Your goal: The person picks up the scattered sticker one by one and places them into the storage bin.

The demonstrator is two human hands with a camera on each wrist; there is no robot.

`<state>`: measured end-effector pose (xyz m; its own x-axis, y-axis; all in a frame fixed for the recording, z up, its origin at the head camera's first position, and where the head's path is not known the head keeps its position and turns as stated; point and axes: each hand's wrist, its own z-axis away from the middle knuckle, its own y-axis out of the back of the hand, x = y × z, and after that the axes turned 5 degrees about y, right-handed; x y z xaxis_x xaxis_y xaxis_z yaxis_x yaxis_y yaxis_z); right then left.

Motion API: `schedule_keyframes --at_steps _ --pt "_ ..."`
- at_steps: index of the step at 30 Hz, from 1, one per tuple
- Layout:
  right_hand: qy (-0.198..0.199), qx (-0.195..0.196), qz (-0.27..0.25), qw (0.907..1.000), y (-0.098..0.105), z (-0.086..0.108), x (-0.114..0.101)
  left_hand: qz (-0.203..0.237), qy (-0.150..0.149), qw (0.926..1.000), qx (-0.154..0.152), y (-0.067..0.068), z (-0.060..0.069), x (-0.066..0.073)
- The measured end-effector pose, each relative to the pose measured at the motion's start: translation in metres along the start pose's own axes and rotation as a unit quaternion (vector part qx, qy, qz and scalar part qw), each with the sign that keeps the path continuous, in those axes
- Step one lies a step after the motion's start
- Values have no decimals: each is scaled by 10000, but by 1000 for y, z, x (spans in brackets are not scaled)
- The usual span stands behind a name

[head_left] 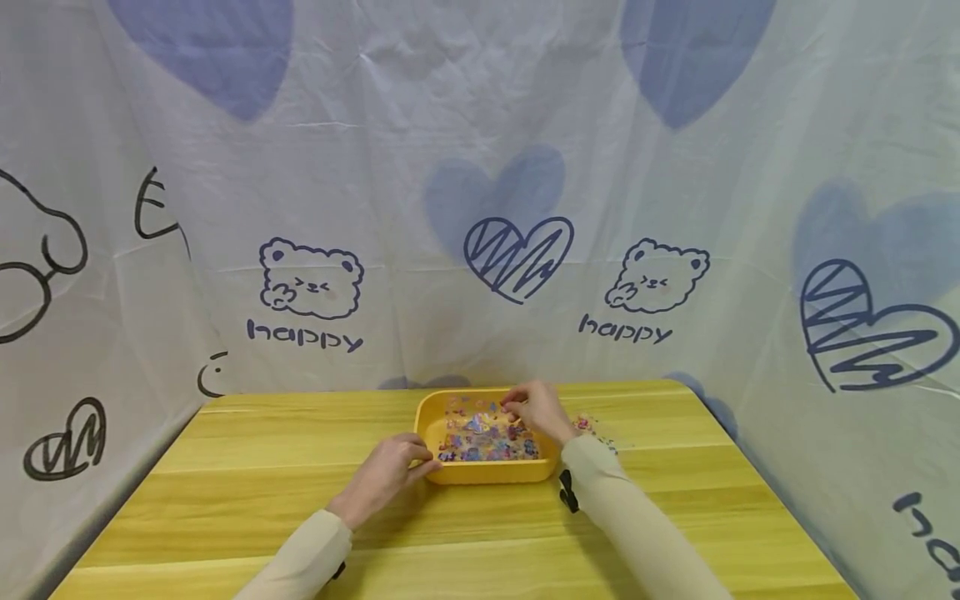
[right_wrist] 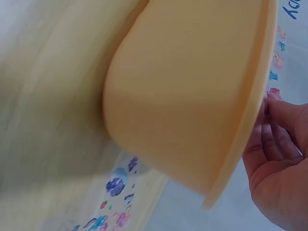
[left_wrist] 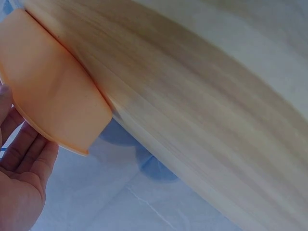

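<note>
A yellow plastic basin point(head_left: 491, 474) sits near the table's far edge. Clear sheets printed with small colourful stickers point(head_left: 480, 446) lie inside it. At its front left corner, my left hand point(head_left: 390, 471) grips the rim, fingers over the edge. The left wrist view shows those fingers point(left_wrist: 36, 154) along the rim of the basin point(left_wrist: 53, 82). Over the basin's right side, my right hand point(head_left: 538, 410) pinches a clear sticker sheet with thumb and fingers. Beyond the rim in the right wrist view, a strip of the sheet point(right_wrist: 276, 60) reaches the right hand point(right_wrist: 279, 154); its fingertips are partly hidden.
Another clear sticker sheet point(right_wrist: 118, 192) lies on the table to the right of the basin, partly behind the right forearm point(head_left: 600, 475). The wooden table point(head_left: 300, 492) ends at a white cloth point(head_left: 405, 208) printed with hearts and bears, hanging behind and at both sides.
</note>
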<state>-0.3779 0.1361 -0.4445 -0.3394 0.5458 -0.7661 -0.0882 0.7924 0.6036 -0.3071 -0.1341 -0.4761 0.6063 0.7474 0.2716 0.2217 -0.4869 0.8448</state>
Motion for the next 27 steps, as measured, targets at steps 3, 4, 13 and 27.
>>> schedule_keyframes --at_steps 3,4,13,27 --pt "-7 -147 -30 9999 -4 -2 -5 -5 17 10000 3 0 -1 0" --pt "-45 -218 -63 9997 -6 -3 -6 1 5 10000 12 0 -1 0" --pt "154 -678 930 9932 -21 -9 -6 39 -80 10000 21 -1 -1 -1" --pt "118 -1275 1755 9761 -23 -6 -10 82 -86 9999 26 -2 -2 -4"
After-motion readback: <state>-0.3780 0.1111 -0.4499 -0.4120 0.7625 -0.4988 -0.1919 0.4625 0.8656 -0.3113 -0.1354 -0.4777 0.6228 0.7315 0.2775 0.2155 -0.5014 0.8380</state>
